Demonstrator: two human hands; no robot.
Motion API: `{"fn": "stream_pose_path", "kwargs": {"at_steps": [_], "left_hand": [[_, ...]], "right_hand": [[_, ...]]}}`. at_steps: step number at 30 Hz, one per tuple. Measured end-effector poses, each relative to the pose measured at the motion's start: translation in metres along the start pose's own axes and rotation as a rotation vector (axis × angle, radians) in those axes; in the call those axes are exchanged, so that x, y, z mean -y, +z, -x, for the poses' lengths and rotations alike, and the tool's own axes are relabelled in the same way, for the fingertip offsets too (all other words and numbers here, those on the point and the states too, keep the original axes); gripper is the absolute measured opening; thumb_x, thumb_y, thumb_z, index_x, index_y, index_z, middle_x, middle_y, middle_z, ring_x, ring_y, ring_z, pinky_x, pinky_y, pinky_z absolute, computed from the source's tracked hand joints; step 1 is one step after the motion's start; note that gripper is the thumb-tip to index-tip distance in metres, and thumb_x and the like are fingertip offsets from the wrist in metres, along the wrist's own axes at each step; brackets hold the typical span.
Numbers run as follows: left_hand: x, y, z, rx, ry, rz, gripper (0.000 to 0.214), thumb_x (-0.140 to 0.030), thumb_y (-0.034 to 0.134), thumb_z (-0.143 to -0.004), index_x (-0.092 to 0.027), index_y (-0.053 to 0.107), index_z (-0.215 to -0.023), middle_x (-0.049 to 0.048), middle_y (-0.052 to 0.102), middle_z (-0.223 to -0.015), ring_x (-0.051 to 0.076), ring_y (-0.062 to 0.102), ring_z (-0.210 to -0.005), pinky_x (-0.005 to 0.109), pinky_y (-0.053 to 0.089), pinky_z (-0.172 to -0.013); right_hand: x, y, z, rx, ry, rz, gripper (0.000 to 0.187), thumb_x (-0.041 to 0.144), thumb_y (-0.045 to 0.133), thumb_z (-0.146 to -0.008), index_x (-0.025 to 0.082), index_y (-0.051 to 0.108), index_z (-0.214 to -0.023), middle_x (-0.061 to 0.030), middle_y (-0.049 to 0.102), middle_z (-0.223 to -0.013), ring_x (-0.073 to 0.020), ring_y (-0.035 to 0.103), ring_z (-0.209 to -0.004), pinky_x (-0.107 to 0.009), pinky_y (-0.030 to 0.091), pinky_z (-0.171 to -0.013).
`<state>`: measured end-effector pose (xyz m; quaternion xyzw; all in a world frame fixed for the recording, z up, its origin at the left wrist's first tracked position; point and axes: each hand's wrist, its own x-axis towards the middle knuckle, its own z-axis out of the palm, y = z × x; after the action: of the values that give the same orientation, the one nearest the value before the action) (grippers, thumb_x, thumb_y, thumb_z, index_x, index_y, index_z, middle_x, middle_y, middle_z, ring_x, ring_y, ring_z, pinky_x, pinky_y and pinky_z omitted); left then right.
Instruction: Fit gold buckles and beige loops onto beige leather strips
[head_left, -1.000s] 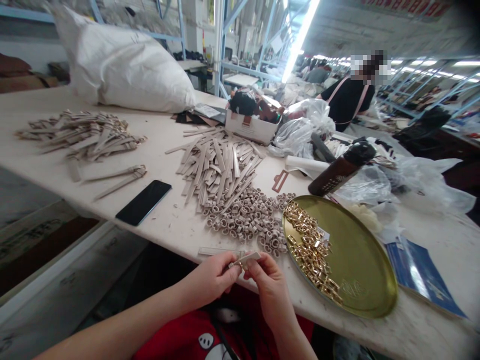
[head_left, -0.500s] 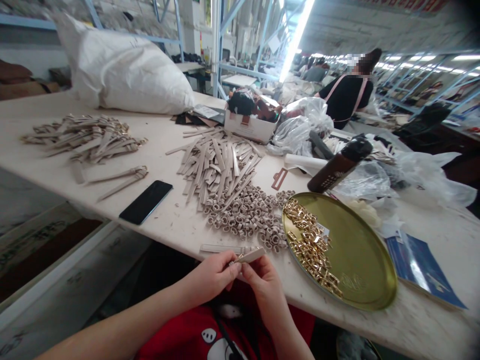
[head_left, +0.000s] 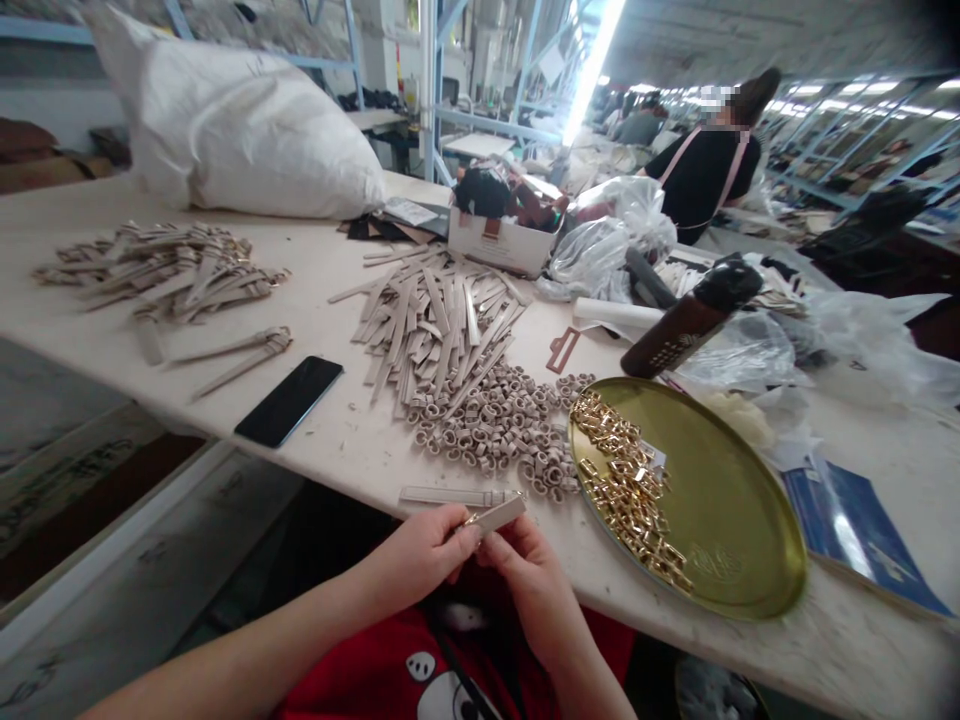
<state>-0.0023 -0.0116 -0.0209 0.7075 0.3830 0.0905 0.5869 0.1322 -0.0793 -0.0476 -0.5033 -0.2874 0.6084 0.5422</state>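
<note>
Left hand (head_left: pixel 431 548) adjoins right hand (head_left: pixel 529 572) — both pinching.

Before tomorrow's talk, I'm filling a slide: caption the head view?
Left hand and right hand hold a pale strap near loose loops and a tray of gold metal fittings.

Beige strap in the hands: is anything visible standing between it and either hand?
Nothing visible: the left hand pinches the strap, the right hand is up against it. A second strap lies on the table just beyond, not between.
</note>
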Motion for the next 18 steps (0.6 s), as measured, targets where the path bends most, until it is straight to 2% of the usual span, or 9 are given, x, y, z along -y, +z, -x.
{"fn": "stream_pose_path", "kwargs": {"at_steps": [3, 7, 11, 14, 18], "left_hand": [[0.003, 0.000, 0.000, -0.007, -0.016, -0.017, 0.029, -0.039, 0.037, -0.085, -0.016, 0.048, -0.070, -0.0051, 0.045, -0.053, 0.008, 0.041, -0.049, 0.018, 0.030, -0.047], [0.008, 0.001, 0.001, 0.008, -0.016, -0.001, 0.032, -0.042, 0.037, -0.084, -0.015, 0.050, -0.074, -0.0046, 0.047, -0.054, 0.009, 0.042, -0.050, 0.018, 0.030, -0.046], [0.009, 0.002, 0.004, 0.013, -0.027, 0.075, 0.034, -0.045, 0.039, -0.083, -0.014, 0.051, -0.074, -0.0054, 0.044, -0.052, 0.008, 0.038, -0.048, 0.017, 0.028, -0.044], [0.006, 0.002, 0.006, -0.002, -0.023, 0.120, 0.030, -0.040, 0.041, -0.083, -0.014, 0.051, -0.071, -0.0059, 0.042, -0.051, 0.007, 0.037, -0.046, 0.017, 0.027, -0.044], [-0.001, 0.002, 0.008, 0.002, -0.066, 0.136, 0.025, -0.036, 0.042, -0.081, -0.015, 0.050, -0.069, -0.0065, 0.042, -0.050, 0.006, 0.035, -0.043, 0.017, 0.025, -0.041]], "right_hand": [[0.004, 0.003, 0.002, 0.036, 0.054, -0.157, 0.021, 0.025, 0.065, -0.072, 0.019, 0.061, -0.091, -0.0006, 0.062, -0.085, -0.0124, 0.053, -0.077, -0.024, 0.041, -0.072], [0.007, 0.008, 0.004, -0.009, 0.157, -0.345, 0.018, 0.019, 0.070, -0.064, 0.018, 0.062, -0.081, 0.0011, 0.061, -0.076, -0.0085, 0.050, -0.064, -0.020, 0.041, -0.062], [0.009, 0.012, 0.006, -0.040, 0.195, -0.431, 0.021, 0.017, 0.069, -0.063, 0.018, 0.061, -0.083, 0.0011, 0.060, -0.076, -0.0083, 0.051, -0.062, -0.020, 0.042, -0.061], [0.005, 0.015, 0.009, -0.065, 0.142, -0.348, 0.019, 0.018, 0.066, -0.067, 0.020, 0.060, -0.085, 0.0024, 0.059, -0.074, -0.0084, 0.050, -0.060, -0.021, 0.041, -0.060], [-0.004, 0.015, 0.014, -0.162, -0.098, -0.012, 0.015, 0.026, 0.061, -0.073, 0.020, 0.056, -0.087, 0.0013, 0.059, -0.074, -0.0124, 0.052, -0.069, -0.025, 0.042, -0.067]]}}
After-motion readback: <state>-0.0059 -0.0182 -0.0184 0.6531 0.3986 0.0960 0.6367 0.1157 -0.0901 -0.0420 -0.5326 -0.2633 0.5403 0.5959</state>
